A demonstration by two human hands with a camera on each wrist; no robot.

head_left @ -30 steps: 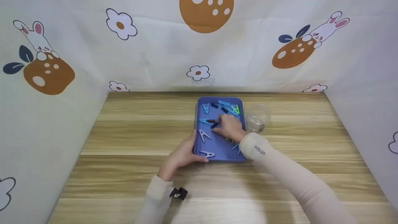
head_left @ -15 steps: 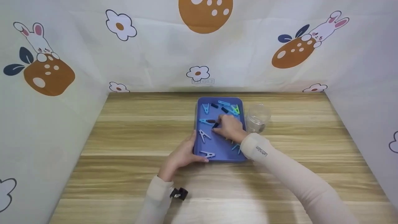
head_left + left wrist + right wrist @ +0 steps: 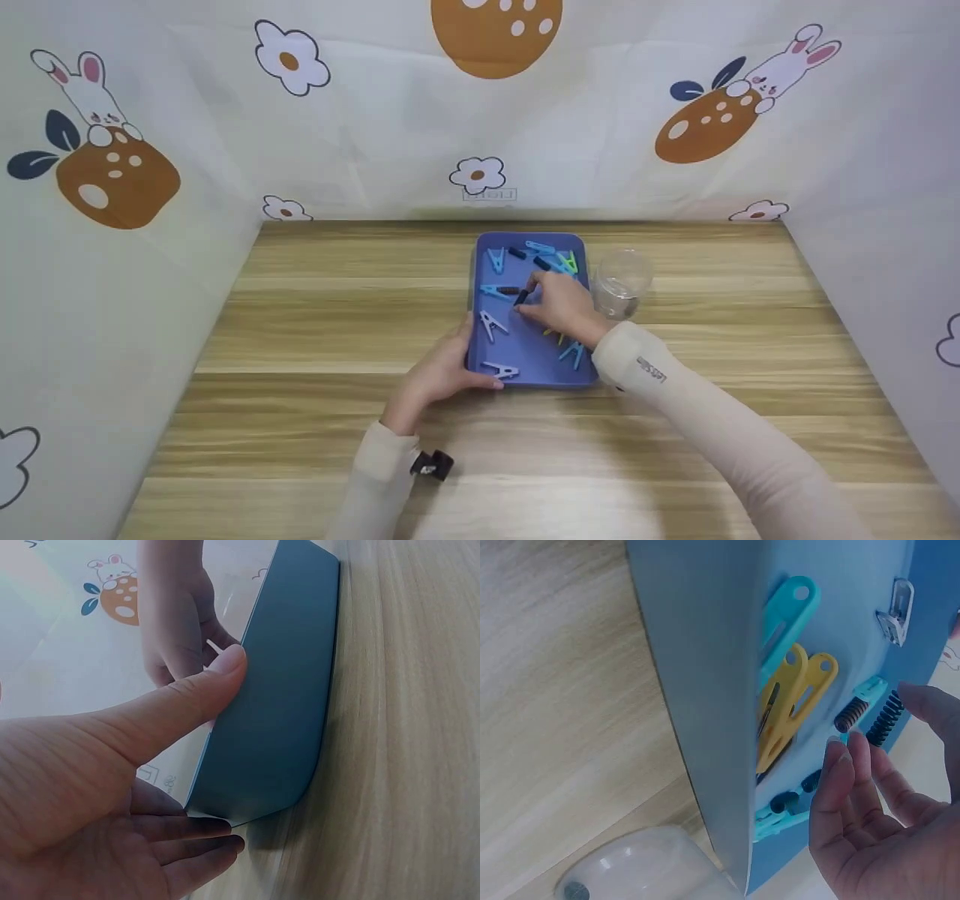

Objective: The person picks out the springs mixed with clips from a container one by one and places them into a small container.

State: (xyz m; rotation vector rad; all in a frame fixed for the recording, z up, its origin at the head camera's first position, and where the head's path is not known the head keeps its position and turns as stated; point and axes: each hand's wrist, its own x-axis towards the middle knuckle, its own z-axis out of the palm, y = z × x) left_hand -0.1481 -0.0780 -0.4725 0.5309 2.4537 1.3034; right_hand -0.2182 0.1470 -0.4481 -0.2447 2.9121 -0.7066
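Observation:
Between thumb and fingertips, my right hand point(image 3: 566, 306) pinches a black coil spring point(image 3: 886, 720) over the middle of the blue tray point(image 3: 540, 385). My left hand point(image 3: 439, 367) touches the tray's near left corner; its thumb lies against the near wall and its straight fingers along the left side. Close to the pinched spring, a brown coil spring point(image 3: 852, 714) lies against a light blue clip point(image 3: 491, 290). White clips point(image 3: 492, 326) lie along the tray's left part. A yellow clip point(image 3: 799, 705) is partly under my right hand in the head view.
Several blue clips point(image 3: 496, 260), a green clip point(image 3: 568, 262) and two dark springs point(image 3: 517, 253) lie at the tray's far end. A clear jar point(image 3: 624, 285) stands right of the tray on the wooden table point(image 3: 330, 315). Patterned cloth point(image 3: 375, 135) hangs behind.
My right hand has shifted slightly right with the black spring, which now stands more steeply in the fingers. More of the blue clip at the right shows. My left hand stays put.

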